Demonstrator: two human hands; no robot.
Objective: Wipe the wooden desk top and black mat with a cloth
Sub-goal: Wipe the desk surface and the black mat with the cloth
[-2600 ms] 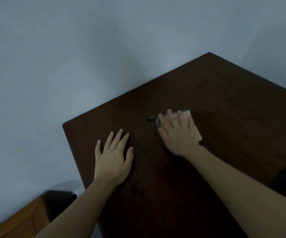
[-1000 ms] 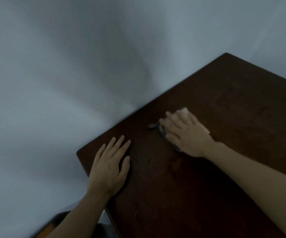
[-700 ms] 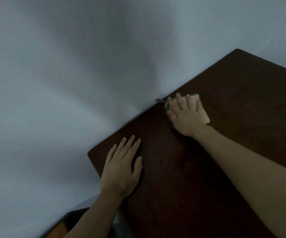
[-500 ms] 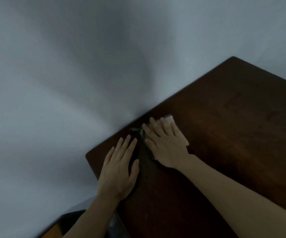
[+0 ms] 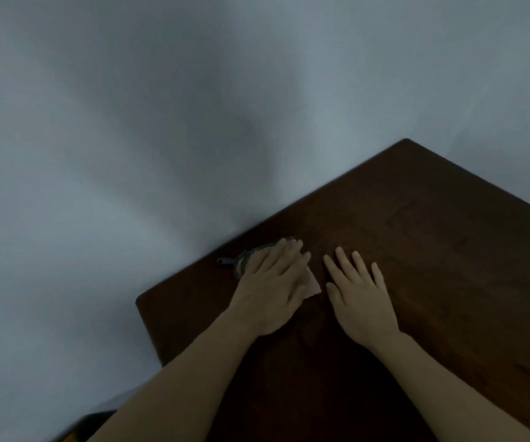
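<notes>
Left hand (image 5: 270, 283): lies palm down on the cloth (image 5: 312, 283), fingers straight and close together, pointing toward the wall (image 5: 130, 122).
Left grip: spread flat, not curled; it presses the cloth onto the desk (image 5: 432, 244) rather than pinching it.
Right hand (image 5: 361, 301): lies palm down on bare wood just beside the left hand, apart from it by a narrow strip of desk.
Right grip: flat, fingers slightly fanned, thumb out toward the cloth; it holds nothing.
Cloth: mostly hidden under the left hand. A pale pinkish corner shows between the two hands, and a darker grey patterned end pokes out past the fingertips on the left side.
Cloth position: near the back edge of the desk, where the wood meets the wall; the grey end reaches almost to that edge.
Near edges: the desk's left corner lies a little left of the left wrist; the side edge runs down from it beneath the left forearm.
Open room: dark brown wood stretches to the right and away to the far corner at the wall.
Lighting: dim, so the wood's surface shows little detail.
Lower left: a dark shape below the desk edge, too blurred to tell.
</notes>
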